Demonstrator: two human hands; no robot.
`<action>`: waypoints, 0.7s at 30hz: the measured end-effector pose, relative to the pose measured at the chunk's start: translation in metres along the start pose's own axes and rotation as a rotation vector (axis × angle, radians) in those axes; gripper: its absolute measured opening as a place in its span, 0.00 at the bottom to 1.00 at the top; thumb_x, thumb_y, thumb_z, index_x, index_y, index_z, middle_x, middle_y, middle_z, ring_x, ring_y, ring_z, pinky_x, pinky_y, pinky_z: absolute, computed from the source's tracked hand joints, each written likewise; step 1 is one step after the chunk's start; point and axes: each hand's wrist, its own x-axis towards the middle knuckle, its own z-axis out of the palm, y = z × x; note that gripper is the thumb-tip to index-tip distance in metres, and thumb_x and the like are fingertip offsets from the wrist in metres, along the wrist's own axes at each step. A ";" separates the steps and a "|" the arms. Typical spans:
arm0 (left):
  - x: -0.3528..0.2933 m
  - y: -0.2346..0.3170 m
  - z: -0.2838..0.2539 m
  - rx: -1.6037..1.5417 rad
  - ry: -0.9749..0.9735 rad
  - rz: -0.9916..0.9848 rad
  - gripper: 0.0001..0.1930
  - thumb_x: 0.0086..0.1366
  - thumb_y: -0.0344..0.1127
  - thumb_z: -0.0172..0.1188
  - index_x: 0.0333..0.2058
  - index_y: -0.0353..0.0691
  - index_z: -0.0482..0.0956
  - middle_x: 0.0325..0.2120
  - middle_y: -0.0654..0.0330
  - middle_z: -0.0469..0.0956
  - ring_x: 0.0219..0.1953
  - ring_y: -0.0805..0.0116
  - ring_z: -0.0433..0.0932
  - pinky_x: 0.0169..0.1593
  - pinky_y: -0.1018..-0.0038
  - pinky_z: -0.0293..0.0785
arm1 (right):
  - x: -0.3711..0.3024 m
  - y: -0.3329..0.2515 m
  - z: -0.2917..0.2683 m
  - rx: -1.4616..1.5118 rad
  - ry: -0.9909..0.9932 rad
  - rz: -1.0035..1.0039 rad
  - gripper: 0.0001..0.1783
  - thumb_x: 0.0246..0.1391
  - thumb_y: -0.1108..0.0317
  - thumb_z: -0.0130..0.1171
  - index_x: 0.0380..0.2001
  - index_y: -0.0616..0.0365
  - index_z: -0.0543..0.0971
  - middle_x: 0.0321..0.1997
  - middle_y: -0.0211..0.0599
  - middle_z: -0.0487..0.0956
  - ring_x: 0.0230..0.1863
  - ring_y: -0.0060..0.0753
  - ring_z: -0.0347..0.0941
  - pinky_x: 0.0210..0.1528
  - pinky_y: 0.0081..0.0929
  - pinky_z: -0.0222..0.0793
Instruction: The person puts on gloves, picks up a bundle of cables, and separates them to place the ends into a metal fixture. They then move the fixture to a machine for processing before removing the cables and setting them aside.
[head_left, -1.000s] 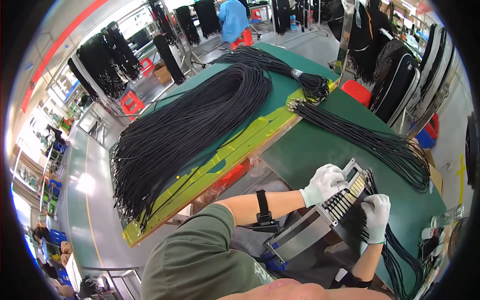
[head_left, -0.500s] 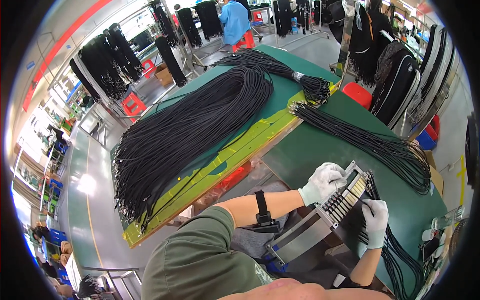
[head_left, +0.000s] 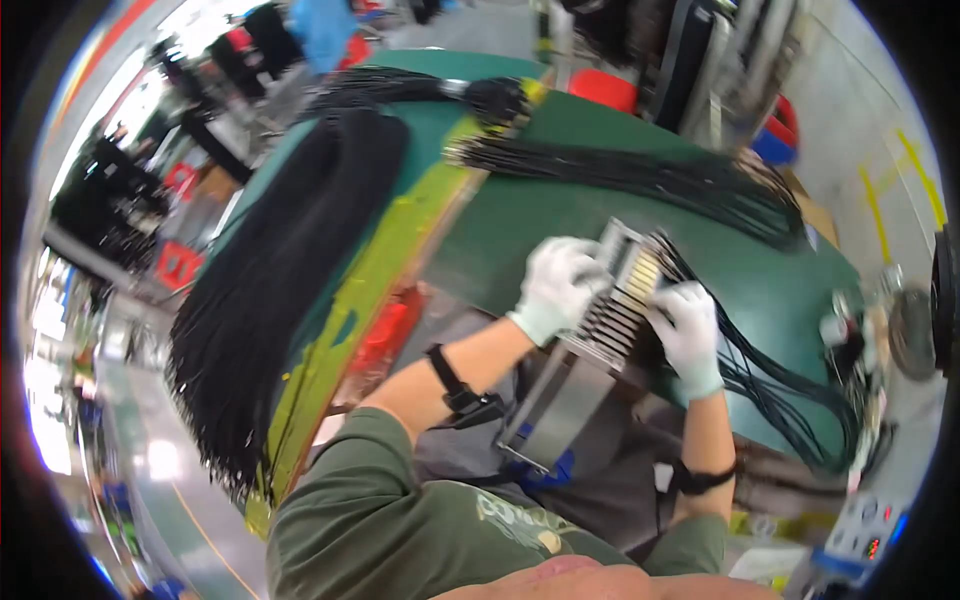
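A metal fixture [head_left: 618, 228] with a row of black and cream-coloured slots stands in front of me, over the table's near edge. At its left side, my gloved left hand [head_left: 560, 283] has its fingers curled against the frame. My gloved right hand [head_left: 688, 325] is at the right side of the row, fingers pinched; what lies between them is too small to make out. Black cables [head_left: 738, 345] run from the fixture's far right corner and curve past my right hand over the green table [head_left: 560, 210].
A large heap of black cables [head_left: 290, 240] covers the left table beside a yellow-covered edge [head_left: 375, 275]. Another cable bundle [head_left: 630, 170] lies across the back. A red stool [head_left: 603, 90] stands beyond, and a small device with lit digits [head_left: 868, 530] is at lower right.
My view has swung right and down, so table and fixture sit further left and higher. My right forearm shows more fully. Both hands stay at the fixture, with the left fingers shifted slightly.
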 end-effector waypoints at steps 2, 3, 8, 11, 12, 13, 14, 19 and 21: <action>0.000 -0.009 0.000 0.015 0.054 -0.026 0.09 0.52 0.40 0.66 0.29 0.43 0.84 0.35 0.57 0.83 0.40 0.55 0.79 0.48 0.62 0.72 | 0.003 0.006 0.001 0.012 -0.007 0.040 0.06 0.43 0.70 0.65 0.28 0.55 0.82 0.29 0.37 0.78 0.39 0.44 0.72 0.44 0.38 0.66; 0.000 -0.015 0.002 0.026 0.058 -0.048 0.09 0.55 0.40 0.64 0.31 0.43 0.84 0.36 0.56 0.83 0.40 0.56 0.79 0.50 0.62 0.71 | 0.003 0.010 0.002 -0.001 -0.015 0.057 0.06 0.43 0.69 0.65 0.28 0.54 0.82 0.28 0.36 0.78 0.39 0.43 0.72 0.44 0.38 0.66; -0.007 -0.012 0.012 -0.062 -0.121 -0.127 0.09 0.59 0.41 0.61 0.34 0.44 0.84 0.36 0.58 0.83 0.42 0.59 0.79 0.53 0.61 0.69 | -0.009 0.021 0.002 -0.111 -0.088 0.093 0.06 0.43 0.67 0.65 0.29 0.52 0.83 0.27 0.33 0.78 0.39 0.42 0.72 0.43 0.38 0.66; -0.012 -0.016 0.012 -0.016 -0.109 -0.137 0.10 0.60 0.42 0.60 0.35 0.45 0.84 0.36 0.60 0.83 0.42 0.61 0.79 0.56 0.60 0.67 | -0.009 0.017 0.005 -0.183 -0.134 0.086 0.06 0.44 0.67 0.65 0.30 0.50 0.84 0.27 0.32 0.78 0.39 0.41 0.72 0.42 0.37 0.66; -0.013 -0.016 0.011 -0.013 -0.109 -0.137 0.10 0.60 0.42 0.60 0.35 0.45 0.84 0.36 0.60 0.83 0.42 0.61 0.79 0.56 0.60 0.67 | -0.009 0.016 0.006 -0.181 -0.134 0.084 0.06 0.44 0.67 0.65 0.30 0.50 0.84 0.27 0.32 0.78 0.39 0.41 0.72 0.42 0.37 0.66; -0.013 -0.014 0.011 -0.004 -0.112 -0.145 0.10 0.61 0.42 0.59 0.35 0.45 0.84 0.36 0.60 0.83 0.42 0.62 0.79 0.57 0.60 0.67 | -0.010 0.016 0.005 -0.188 -0.130 0.088 0.07 0.44 0.67 0.65 0.30 0.50 0.84 0.27 0.32 0.77 0.39 0.41 0.72 0.43 0.37 0.66; -0.012 -0.011 0.011 0.006 -0.115 -0.152 0.10 0.61 0.42 0.59 0.35 0.46 0.84 0.36 0.61 0.83 0.43 0.62 0.79 0.58 0.60 0.66 | -0.011 0.016 0.005 -0.195 -0.125 0.090 0.07 0.44 0.67 0.65 0.30 0.50 0.84 0.27 0.32 0.77 0.39 0.41 0.72 0.43 0.37 0.66; -0.002 0.000 0.005 -0.117 -0.285 -0.214 0.12 0.60 0.46 0.60 0.37 0.50 0.85 0.45 0.57 0.80 0.50 0.57 0.75 0.63 0.57 0.60 | -0.008 0.016 0.004 -0.181 -0.155 0.080 0.07 0.44 0.66 0.65 0.30 0.49 0.84 0.28 0.32 0.77 0.39 0.41 0.71 0.44 0.37 0.65; -0.003 0.006 0.010 -0.029 -0.299 -0.084 0.12 0.59 0.48 0.61 0.38 0.53 0.85 0.48 0.55 0.78 0.53 0.53 0.72 0.64 0.56 0.58 | -0.010 0.018 0.008 -0.200 -0.152 0.064 0.07 0.44 0.65 0.65 0.30 0.48 0.83 0.28 0.31 0.77 0.40 0.41 0.71 0.43 0.37 0.65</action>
